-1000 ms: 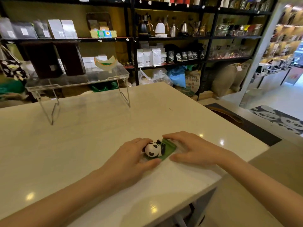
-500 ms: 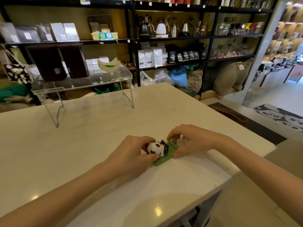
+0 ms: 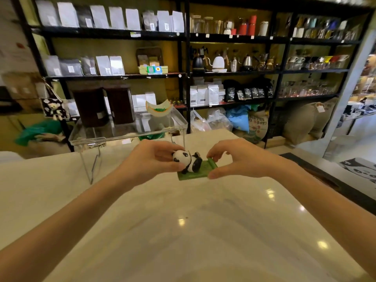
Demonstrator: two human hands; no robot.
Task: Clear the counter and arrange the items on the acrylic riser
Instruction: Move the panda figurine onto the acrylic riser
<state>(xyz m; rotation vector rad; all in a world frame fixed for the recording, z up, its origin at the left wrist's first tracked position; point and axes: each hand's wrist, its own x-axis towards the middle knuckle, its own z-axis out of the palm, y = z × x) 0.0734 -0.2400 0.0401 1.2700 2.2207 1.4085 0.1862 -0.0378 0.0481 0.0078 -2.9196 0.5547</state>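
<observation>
A small panda figurine (image 3: 188, 159) lies on a flat green base (image 3: 200, 170), held up above the white counter (image 3: 183, 231). My left hand (image 3: 150, 159) grips the panda's head end between thumb and fingers. My right hand (image 3: 234, 157) pinches the base's right edge. Just behind and to the left stands the clear acrylic riser (image 3: 114, 130), and a curved cream and green dish (image 3: 159, 108) rests on its top at the right.
Black shelving (image 3: 187, 74) with bags, kettles and jars fills the wall behind the counter. Burlap sacks (image 3: 305, 121) and plastic bags sit on the floor to the right. The counter's right edge drops to a dark mat (image 3: 335, 180).
Both hands have lifted the panda on its green base off the counter and carried it away from me, to just in front of the riser's right end.
</observation>
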